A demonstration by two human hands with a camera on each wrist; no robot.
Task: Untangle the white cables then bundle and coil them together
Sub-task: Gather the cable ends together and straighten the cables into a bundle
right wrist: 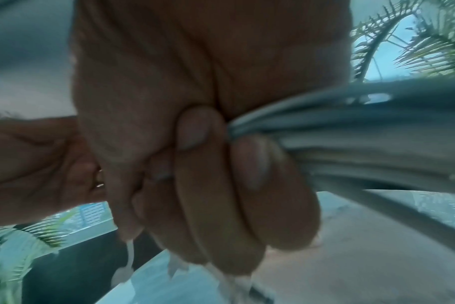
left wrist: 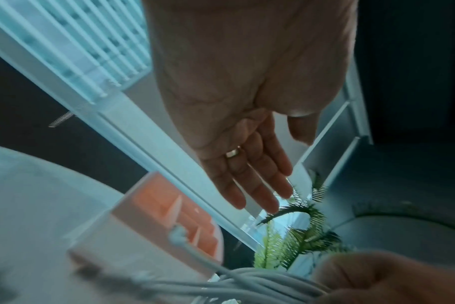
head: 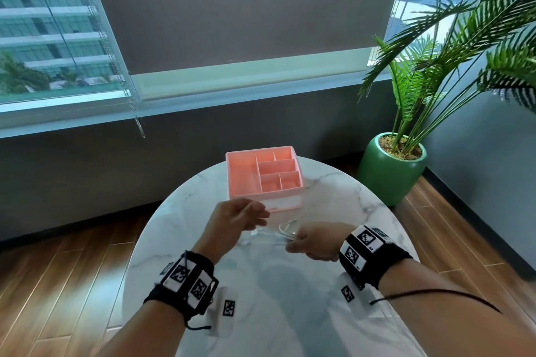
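Note:
My right hand (head: 307, 242) grips a bunch of white cables (head: 285, 230) above the middle of the marble table (head: 342, 200); in the right wrist view my curled fingers (right wrist: 208, 185) close round several strands of the white cables (right wrist: 364, 144), with plug ends hanging below the fist. My left hand (head: 249, 213) hovers to the left of the bundle, a little above it, fingers straight and empty. The left wrist view shows that left hand (left wrist: 249, 160) with an open palm and a ring, and the white cables (left wrist: 247, 281) running below it toward the right hand (left wrist: 382, 275).
A pink organizer tray (head: 265, 175) with several empty compartments sits at the table's far edge, just beyond the hands. A potted palm in a green pot (head: 391, 171) stands on the wooden floor to the right. A window wall lies behind.

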